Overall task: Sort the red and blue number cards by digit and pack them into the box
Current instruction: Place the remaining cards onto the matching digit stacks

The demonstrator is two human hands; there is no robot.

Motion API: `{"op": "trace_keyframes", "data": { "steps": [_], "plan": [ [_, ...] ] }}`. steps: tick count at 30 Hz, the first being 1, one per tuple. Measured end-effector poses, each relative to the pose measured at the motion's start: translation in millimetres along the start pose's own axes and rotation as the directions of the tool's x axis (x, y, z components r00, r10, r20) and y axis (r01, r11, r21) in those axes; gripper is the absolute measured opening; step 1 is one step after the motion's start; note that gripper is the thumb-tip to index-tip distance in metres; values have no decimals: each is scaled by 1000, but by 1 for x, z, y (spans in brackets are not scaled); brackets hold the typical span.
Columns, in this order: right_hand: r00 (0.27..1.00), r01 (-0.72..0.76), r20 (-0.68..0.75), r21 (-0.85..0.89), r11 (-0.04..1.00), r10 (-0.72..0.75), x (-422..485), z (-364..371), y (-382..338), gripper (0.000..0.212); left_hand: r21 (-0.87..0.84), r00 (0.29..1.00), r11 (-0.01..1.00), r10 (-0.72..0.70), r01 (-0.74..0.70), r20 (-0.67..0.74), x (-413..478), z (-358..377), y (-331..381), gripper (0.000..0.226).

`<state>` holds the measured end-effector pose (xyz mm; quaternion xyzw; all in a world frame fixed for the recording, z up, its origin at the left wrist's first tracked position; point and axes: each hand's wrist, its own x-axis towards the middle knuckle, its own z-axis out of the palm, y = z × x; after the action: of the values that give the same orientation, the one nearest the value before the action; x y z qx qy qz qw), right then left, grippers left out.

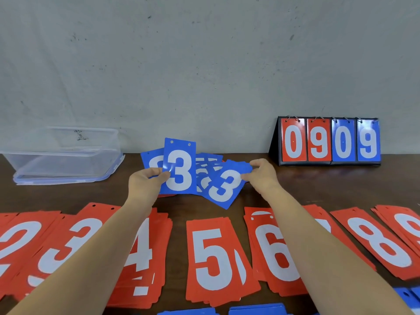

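Blue 3 card was pinched in left hand, second blue 3 in right hand, near worktop back edge. Squaring both before stacking looked best.

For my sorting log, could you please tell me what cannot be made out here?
Head view:
- Red pile beside the 6 pile: digit hidden by the right forearm.
- Blue piles at bottom: digits cut off by frame edge.
- Writing on the box: too small.

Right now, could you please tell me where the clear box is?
In the head view, the clear box stands at the far left of the table, against the wall, left of the left hand holding a blue 3 card.
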<state>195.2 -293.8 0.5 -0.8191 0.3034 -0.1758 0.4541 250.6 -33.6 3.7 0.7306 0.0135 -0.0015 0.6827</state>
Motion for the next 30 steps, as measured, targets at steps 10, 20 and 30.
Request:
{"op": "trace_keyframes", "data": {
  "steps": [10, 20, 30],
  "plan": [
    [967, 176, 120, 329, 928, -227, -19, 0, -80, 21, -83, 983, 996, 4, 12, 185, -5, 7, 8, 18],
    [983, 166, 34, 279, 946, -183, -16, 32, -78, 25, -135, 986, 991, 17, 5, 163, -5, 4, 10, 14],
    [994, -79, 14, -598, 798, 109, -11, 26, -15, 116, -102, 997, 995, -13, 21, 80, 4, 3, -1, 13]
  ]
}}
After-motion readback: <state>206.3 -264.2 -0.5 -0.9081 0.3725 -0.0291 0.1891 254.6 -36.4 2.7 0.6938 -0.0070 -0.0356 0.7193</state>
